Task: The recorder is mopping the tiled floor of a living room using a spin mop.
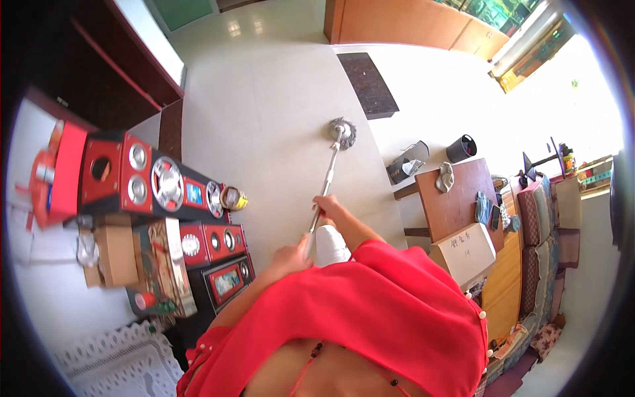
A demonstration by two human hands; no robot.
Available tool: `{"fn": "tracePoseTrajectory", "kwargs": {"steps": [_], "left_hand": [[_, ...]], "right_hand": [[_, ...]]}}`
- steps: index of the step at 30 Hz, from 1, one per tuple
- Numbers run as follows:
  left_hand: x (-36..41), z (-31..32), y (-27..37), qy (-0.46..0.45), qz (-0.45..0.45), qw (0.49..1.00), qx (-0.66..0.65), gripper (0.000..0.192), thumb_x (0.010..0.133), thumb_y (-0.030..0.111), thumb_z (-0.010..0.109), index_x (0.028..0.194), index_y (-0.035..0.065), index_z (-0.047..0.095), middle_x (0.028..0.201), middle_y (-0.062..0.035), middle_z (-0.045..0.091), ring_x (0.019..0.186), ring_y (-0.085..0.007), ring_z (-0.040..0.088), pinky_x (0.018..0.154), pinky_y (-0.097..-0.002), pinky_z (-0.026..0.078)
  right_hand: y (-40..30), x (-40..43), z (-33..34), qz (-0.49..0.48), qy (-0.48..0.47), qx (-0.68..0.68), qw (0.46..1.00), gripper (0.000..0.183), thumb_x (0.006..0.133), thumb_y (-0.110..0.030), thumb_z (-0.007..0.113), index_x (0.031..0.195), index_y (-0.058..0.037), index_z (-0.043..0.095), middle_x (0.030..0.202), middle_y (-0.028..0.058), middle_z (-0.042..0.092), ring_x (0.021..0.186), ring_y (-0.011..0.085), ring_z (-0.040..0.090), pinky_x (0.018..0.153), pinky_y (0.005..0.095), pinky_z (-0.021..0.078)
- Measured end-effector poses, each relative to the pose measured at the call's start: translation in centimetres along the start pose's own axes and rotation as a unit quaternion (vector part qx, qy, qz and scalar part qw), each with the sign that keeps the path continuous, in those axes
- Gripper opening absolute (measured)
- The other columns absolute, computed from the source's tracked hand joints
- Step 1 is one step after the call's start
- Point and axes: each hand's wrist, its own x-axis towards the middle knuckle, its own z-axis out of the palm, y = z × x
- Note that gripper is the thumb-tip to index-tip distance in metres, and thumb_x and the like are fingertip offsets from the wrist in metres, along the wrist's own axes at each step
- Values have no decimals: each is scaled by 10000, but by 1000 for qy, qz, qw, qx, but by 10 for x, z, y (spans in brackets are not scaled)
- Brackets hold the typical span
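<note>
A string mop with a round grey head (343, 133) rests on the pale tiled floor ahead of me, its metal handle (328, 174) slanting back to my body. My right hand (326, 205) grips the middle of the handle. Lower down, near the red top I wear, my left hand (293, 255) is closed round the upper end of the handle. The mop head lies to the left of a dark stone slab (368, 85) on the floor.
Red and black speakers (144, 173) stand at left, a tin (234, 198) beside them. To the right are a wooden table (459, 198) bearing a cardboard box (464, 253) and a cloth, a dark bin (461, 148), another container (409, 161) and a long cushioned seat (536, 263). An orange wooden cabinet (397, 22) stands ahead.
</note>
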Motion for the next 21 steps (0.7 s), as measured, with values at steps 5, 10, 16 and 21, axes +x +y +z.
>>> {"fn": "tracePoseTrajectory", "kwargs": {"steps": [5, 10, 16, 21], "left_hand": [[152, -54, 34, 101, 50, 988, -101, 561, 650, 284, 509, 1124, 40, 337, 708, -210, 545, 656, -360, 529, 600, -439, 412], [209, -167, 42, 207, 101, 962, -143, 392, 678, 202, 515, 1019, 22, 445, 774, -209, 541, 696, -347, 528, 603, -390, 427], [156, -295, 56, 151, 198, 965, -76, 332, 682, 162, 529, 982, 25, 492, 786, -199, 544, 712, -330, 536, 600, -355, 434], [174, -414, 34, 58, 235, 965, -105, 245, 650, 75, 519, 877, -9, 554, 691, -168, 562, 563, -200, 545, 537, -248, 412]], "right_hand": [[-126, 91, -68, -70, 114, 59, 989, 135, 653, -61, 556, 652, 34, 460, 520, 98, 494, 389, 158, 483, 300, 290, 392], [-233, 107, -82, -80, 93, 158, 980, 138, 638, -84, 539, 588, -31, 421, 496, 60, 454, 387, 158, 468, 309, 269, 372], [-263, 93, -90, -55, 47, 442, 894, 88, 684, -91, 508, 708, -61, 429, 576, 62, 487, 492, 191, 542, 386, 267, 442], [-269, 58, -45, -38, -13, 581, 813, 59, 718, -87, 473, 707, -58, 423, 580, 63, 491, 571, 208, 561, 519, 315, 484]]}}
